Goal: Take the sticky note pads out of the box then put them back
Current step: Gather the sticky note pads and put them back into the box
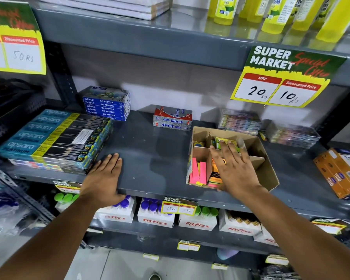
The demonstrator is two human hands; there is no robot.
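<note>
A brown cardboard box [260,158] with inner dividers stands on the grey shelf [150,154], right of centre. Pink and yellow sticky note pads [198,172] stand upright in its front left compartment, and orange pads [215,174] lie beside them. A yellow-green pack [224,142] sits in a rear compartment. My right hand [234,168] hovers over the middle of the box, fingers spread, holding nothing I can see. My left hand [104,178] lies flat on the shelf's front edge, fingers apart, next to the pencil boxes.
Stacked Apsara pencil boxes [55,138] fill the shelf's left side. Doms oil pastel boxes [107,106] and Softek boxes [173,119] stand further back. Clear packs [238,122] sit behind the box, orange boxes [339,172] at far right. A price sign [281,77] hangs above.
</note>
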